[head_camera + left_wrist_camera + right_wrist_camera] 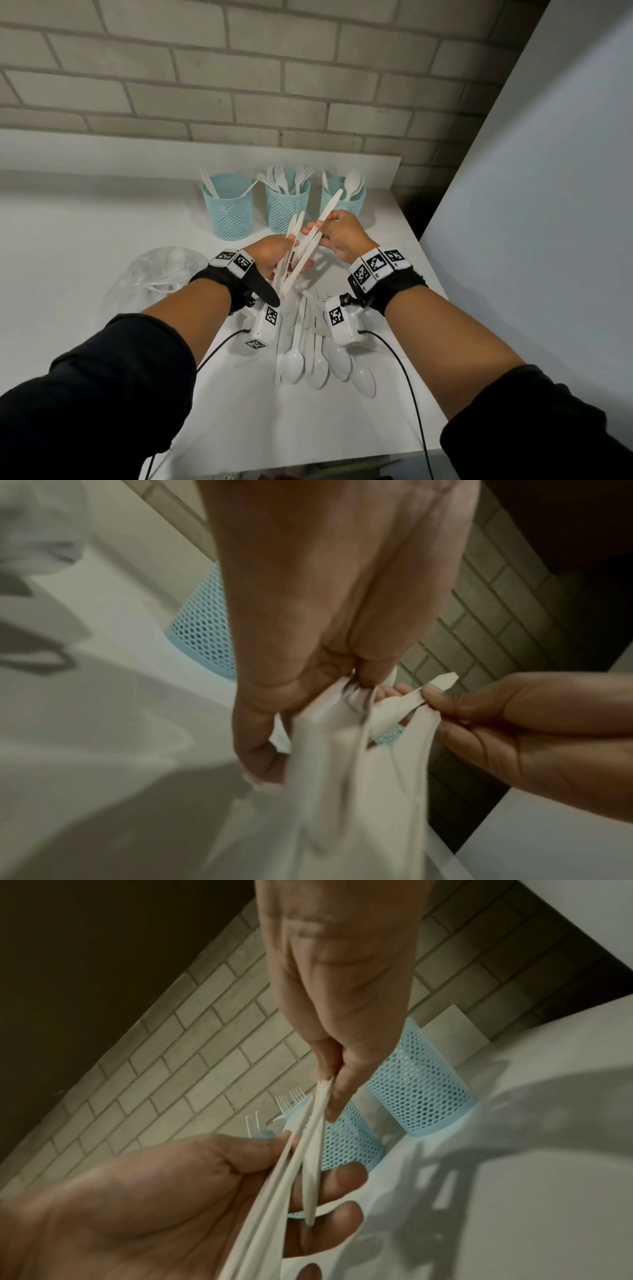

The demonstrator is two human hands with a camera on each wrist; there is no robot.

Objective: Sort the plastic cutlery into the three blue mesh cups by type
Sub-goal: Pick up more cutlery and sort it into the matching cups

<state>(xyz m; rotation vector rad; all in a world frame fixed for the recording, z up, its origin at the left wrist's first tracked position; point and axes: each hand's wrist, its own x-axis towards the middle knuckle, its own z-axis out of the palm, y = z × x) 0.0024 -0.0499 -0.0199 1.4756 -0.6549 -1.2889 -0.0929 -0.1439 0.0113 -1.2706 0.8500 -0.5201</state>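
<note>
Three blue mesh cups stand at the back: the left cup [227,209] holds knives, the middle cup [287,205] forks, the right cup [342,204] spoons. My left hand [277,251] grips a bundle of white plastic knives [342,777] above the table. My right hand [334,233] pinches one long knife [330,209] of that bundle between thumb and fingers; its tip points up toward the right cup. In the right wrist view the right hand's fingers [342,1093] pinch the knife [316,1123] over the left hand's palm [154,1204].
Several white spoons [298,363] and other cutlery lie in a heap on the white table [85,240] under my wrists. A crumpled clear plastic bag [157,274] lies left. A brick wall is behind, a white panel [531,205] at right.
</note>
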